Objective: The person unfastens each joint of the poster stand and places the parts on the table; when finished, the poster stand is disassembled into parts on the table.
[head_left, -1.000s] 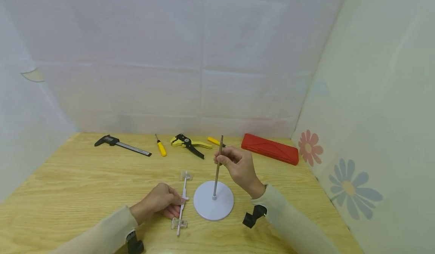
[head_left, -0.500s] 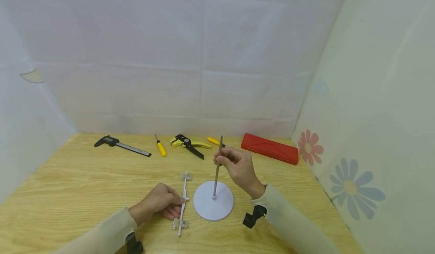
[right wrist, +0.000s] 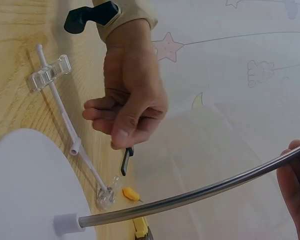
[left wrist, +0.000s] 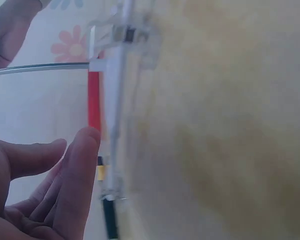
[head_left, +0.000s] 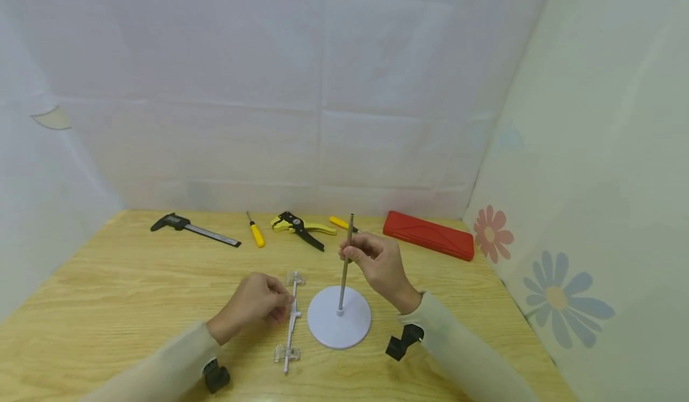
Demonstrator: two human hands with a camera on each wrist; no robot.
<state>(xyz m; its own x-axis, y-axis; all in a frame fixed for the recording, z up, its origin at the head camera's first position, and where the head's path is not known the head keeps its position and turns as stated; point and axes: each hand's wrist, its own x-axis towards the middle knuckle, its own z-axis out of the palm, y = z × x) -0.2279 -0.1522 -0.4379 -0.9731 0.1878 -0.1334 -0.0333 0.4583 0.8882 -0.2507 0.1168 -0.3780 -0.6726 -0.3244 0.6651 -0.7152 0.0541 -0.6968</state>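
A white round base [head_left: 323, 324] lies flat on the table with a thin metal rod [head_left: 343, 282] standing up from its centre collar. My right hand [head_left: 379, 264] pinches that rod near its top; in the right wrist view only some of its fingers [right wrist: 295, 185] show at the edge. To the left of the base, a white plastic bar [head_left: 290, 333] with a short side stub and a clear clip at each end lies on the table. Just above and beside this bar is my left hand [head_left: 255, 303], fingers loosely bent, holding nothing; the left wrist view shows thumb and index finger apart.
Along the back lie a digital caliper [head_left: 194, 230], a yellow screwdriver [head_left: 256, 233], yellow-black wire strippers [head_left: 298, 228], another yellow-handled tool [head_left: 339, 222] and a red case [head_left: 427, 235]. Pale walls or sheets enclose the table [head_left: 134, 294] behind and at the sides.
My left hand has let go of the white bar and lifted slightly up and away from it. The bar stays on the table. My right hand still holds the rod in place.
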